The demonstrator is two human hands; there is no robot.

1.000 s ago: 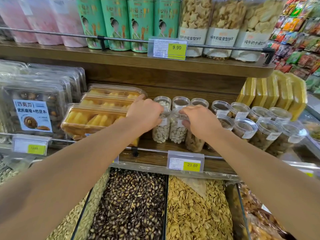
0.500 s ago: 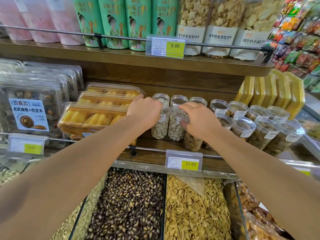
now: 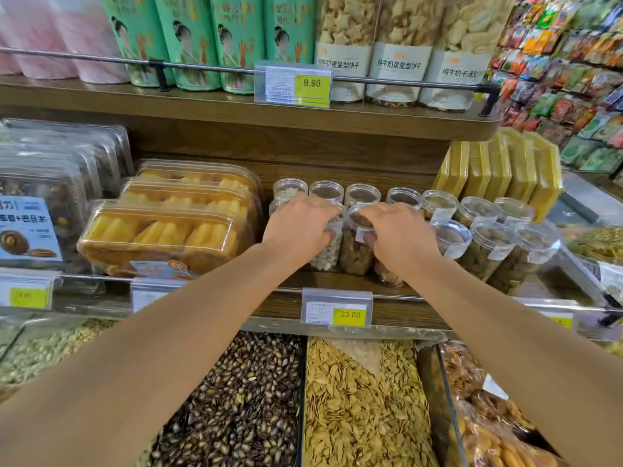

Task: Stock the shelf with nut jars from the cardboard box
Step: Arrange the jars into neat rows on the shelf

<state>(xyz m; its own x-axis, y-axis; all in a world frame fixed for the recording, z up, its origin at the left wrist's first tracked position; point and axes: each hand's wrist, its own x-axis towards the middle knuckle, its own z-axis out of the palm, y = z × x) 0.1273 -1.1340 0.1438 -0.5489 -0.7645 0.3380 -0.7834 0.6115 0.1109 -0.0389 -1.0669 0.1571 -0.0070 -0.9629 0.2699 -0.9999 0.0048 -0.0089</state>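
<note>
We see two bare arms reaching to the middle wooden shelf [image 3: 337,281], where clear round plastic jars of nuts stand in rows. Our left hand [image 3: 296,227] curls over a clear jar of pale kernels [image 3: 325,254]; our right hand [image 3: 399,239] pinches a clear jar of brown nuts [image 3: 354,254] by its lid rim. The two jars stand touching at the shelf front. We judge them light, stiff and slick-walled, so best gripped around the lid or upper wall. No cardboard box is visible.
</note>
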